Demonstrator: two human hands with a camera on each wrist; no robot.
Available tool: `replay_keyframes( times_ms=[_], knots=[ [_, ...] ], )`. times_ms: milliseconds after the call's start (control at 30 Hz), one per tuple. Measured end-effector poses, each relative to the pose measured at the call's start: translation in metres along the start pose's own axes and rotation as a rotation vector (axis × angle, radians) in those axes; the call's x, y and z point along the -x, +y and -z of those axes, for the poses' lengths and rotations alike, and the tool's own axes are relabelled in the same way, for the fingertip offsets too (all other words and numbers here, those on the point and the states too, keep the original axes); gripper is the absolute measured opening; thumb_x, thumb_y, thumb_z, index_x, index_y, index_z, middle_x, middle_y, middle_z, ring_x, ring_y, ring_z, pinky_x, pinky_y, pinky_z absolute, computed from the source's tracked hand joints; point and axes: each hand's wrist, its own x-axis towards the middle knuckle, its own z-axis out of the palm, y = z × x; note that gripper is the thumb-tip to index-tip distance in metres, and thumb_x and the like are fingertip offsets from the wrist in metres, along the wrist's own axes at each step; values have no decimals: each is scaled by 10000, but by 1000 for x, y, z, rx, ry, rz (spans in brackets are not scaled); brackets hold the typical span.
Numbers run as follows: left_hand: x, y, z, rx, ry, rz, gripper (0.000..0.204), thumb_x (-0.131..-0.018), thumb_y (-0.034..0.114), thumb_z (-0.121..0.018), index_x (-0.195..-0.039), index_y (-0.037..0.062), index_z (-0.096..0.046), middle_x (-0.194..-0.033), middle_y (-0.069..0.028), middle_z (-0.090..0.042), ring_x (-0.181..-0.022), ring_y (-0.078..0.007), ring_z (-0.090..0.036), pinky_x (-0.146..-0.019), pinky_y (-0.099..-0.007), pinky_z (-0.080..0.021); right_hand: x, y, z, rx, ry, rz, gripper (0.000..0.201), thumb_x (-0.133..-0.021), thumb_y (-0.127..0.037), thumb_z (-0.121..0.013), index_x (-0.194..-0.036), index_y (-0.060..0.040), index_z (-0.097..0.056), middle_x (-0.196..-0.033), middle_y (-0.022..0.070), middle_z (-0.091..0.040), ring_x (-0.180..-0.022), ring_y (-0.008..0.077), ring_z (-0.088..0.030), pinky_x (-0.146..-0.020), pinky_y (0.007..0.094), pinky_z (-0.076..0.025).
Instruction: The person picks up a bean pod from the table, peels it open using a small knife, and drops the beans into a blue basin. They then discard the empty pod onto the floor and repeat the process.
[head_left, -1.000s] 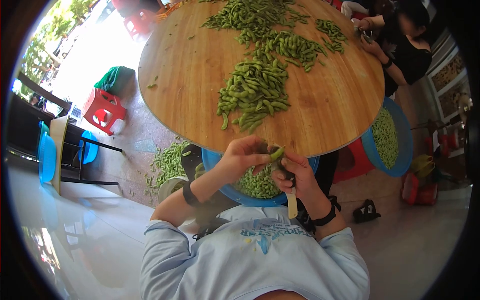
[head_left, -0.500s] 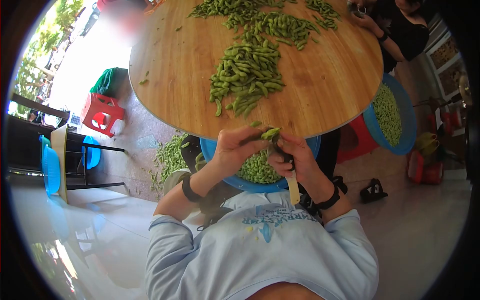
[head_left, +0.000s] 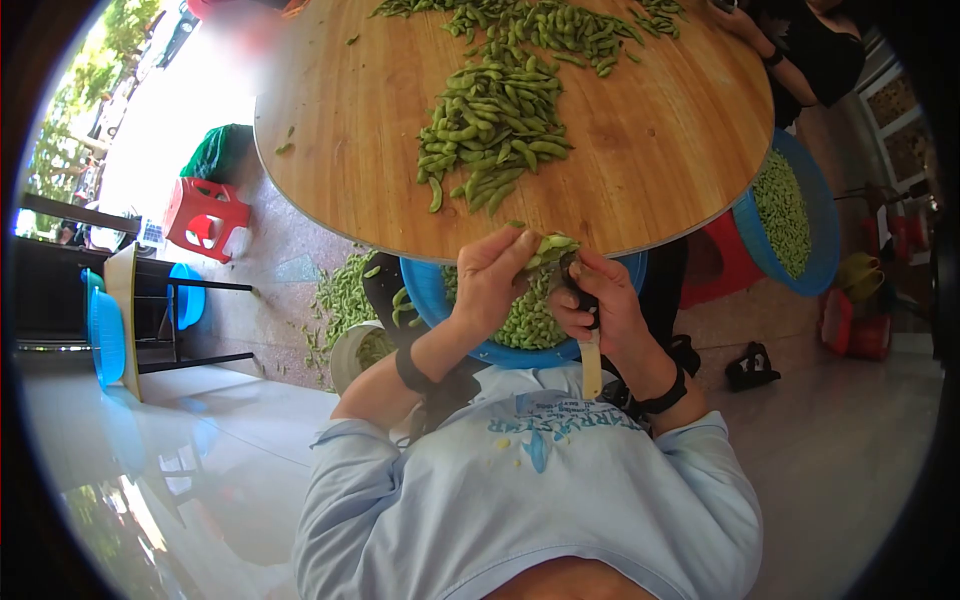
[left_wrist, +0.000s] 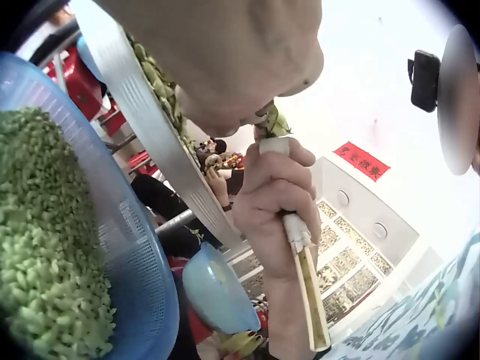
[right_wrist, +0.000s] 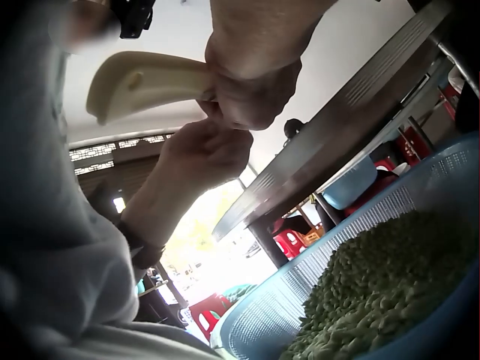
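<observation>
My left hand (head_left: 490, 280) pinches a green soybean pod (head_left: 552, 246) near the table edge, thumb against fingertips. The pod looks split, paler inside. Close beside it, my right hand (head_left: 612, 300) has its fingertips at the pod's other end and grips a tool with a cream handle (head_left: 591, 368). That handle (left_wrist: 313, 300) points back toward my body and shows a groove in the left wrist view; the working end is hidden by fingers. White wrapping (left_wrist: 275, 145) covers a right fingertip. Beneath both hands, a blue basket (head_left: 520, 357) holds shelled beans (head_left: 530, 320).
Piles of pods (head_left: 490, 125) lie on the round wooden table (head_left: 660, 150). Another blue basin (head_left: 825, 235) with beans stands at the right, beside a red stool (head_left: 722, 262). Pods (head_left: 345, 295) cover the floor at left, near a pail (head_left: 350, 345). Someone's arm (head_left: 785, 75) reaches the far side.
The pod between my hands now appears more spread and paler. My left hand has turned more upright, fingertips gathered on the pod. The view has tilted, shifting the table upward in frame.
</observation>
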Motion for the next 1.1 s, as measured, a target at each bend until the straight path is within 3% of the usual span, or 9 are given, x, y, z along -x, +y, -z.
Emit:
replay_keyframes(
  times_ms=[100, 200, 267, 300, 367, 500, 567, 967, 1100],
  knots=[
    [-2, 0, 0, -47, -11, -35, 199, -955, 168, -535, -828, 30, -601, -644, 55, -462, -560, -24, -414, -470, -193, -309, -3, -6, 6, 66, 5, 30, 277, -979, -165, -455, -1215, -37, -524, -749, 66, -535, -476, 65, -420, -375, 190, -332],
    [-4, 0, 4, -78, -9, 67, 169, -948, 143, -535, -857, 13, -595, -632, 7, -494, -553, -59, -462, -473, -229, -350, -8, -7, 14, 423, -54, 145, 308, -951, -134, -508, -1226, 5, -504, -799, 54, -573, -531, 87, -489, -431, 212, -403],
    [5, 1, 0, -675, -13, -290, 111, -924, 90, -535, -889, -7, -577, -632, -100, -535, -559, -196, -560, -500, -308, -414, -12, 3, 4, 1166, 233, 729, 362, -885, -91, -604, -1212, 30, -505, -829, 51, -593, -630, 119, -556, -541, 251, -473],
    [8, -1, -1, -672, -14, -288, 111, -924, 90, -535, -889, -7, -577, -632, -100, -535, -559, -196, -560, -500, -308, -414, -11, 2, 2, 1168, 235, 727, 362, -885, -91, -604, -1212, 30, -505, -829, 51, -593, -630, 119, -556, -541, 251, -473],
    [11, -1, 0, -819, -42, -485, 72, -887, 36, -540, -928, -18, -563, -703, -197, -555, -651, -348, -599, -549, -386, -451, -12, -2, -3, 1395, 270, 760, 430, -796, -50, -691, -1179, 31, -514, -877, 86, -587, -727, 171, -592, -644, 287, -498],
    [15, -2, 7, -937, -81, -636, 115, -868, -10, -531, -972, -26, -577, -751, -174, -585, -635, -309, -604, -558, -344, -463, -17, -6, -3, 1496, 197, 784, 407, -752, -10, -682, -1127, 29, -531, -926, 133, -563, -741, 208, -591, -641, 298, -491],
    [20, 0, 8, -977, -192, -664, 154, -816, -39, -541, -968, -21, -547, -757, -193, -546, -659, -392, -563, -551, -421, -444, -17, -8, -3, 1606, 172, 869, 388, -723, 16, -653, -1093, 28, -539, -933, 144, -541, -743, 242, -580, -641, 303, -491],
    [37, -19, 27, -933, -325, -717, 131, -811, -55, -540, -938, -25, -554, -716, -158, -537, -608, -346, -558, -531, -387, -445, -8, 13, 6, 1641, 134, 663, 275, -711, 43, -587, -979, 21, -528, -821, 147, -529, -686, 291, -559, -623, 336, -463],
    [36, -16, 31, -892, -172, -566, 108, -855, -4, -549, -958, -31, -568, -679, -156, -563, -602, -312, -595, -539, -349, -467, -1, 1, -6, 1524, 51, 570, 274, -724, 39, -599, -991, 21, -540, -797, 140, -535, -664, 268, -552, -607, 322, -451]
  ],
)
